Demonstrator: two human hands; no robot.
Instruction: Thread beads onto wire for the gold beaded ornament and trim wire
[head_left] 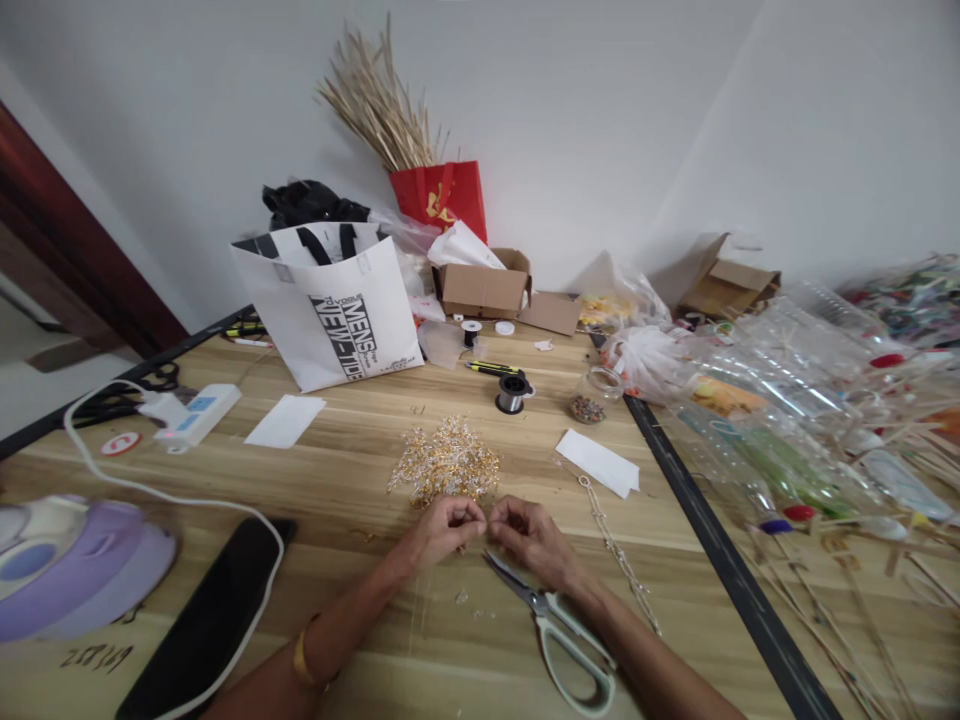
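My left hand (444, 530) and my right hand (529, 535) meet almost fingertip to fingertip over the table, each closed in a pinch. Whatever the fingers hold is too small to name. Just beyond them lies a heap of gold and clear beads (448, 460). Scissors with pale handles (551, 625) rest partly under my right wrist, blades slightly apart. To the right of that arm a beaded chain (615, 545) stretches along the table. A few tiny clear pieces (461, 597) lie between my forearms.
Behind the heap are a spool of wire (513, 393) and a jar of beads (592, 398). White papers (285, 420) lie at both sides. A white bag (330, 310) stands at the back left. Plastic bottles (795, 440) crowd the right; a phone-like black slab (210, 620) lies left.
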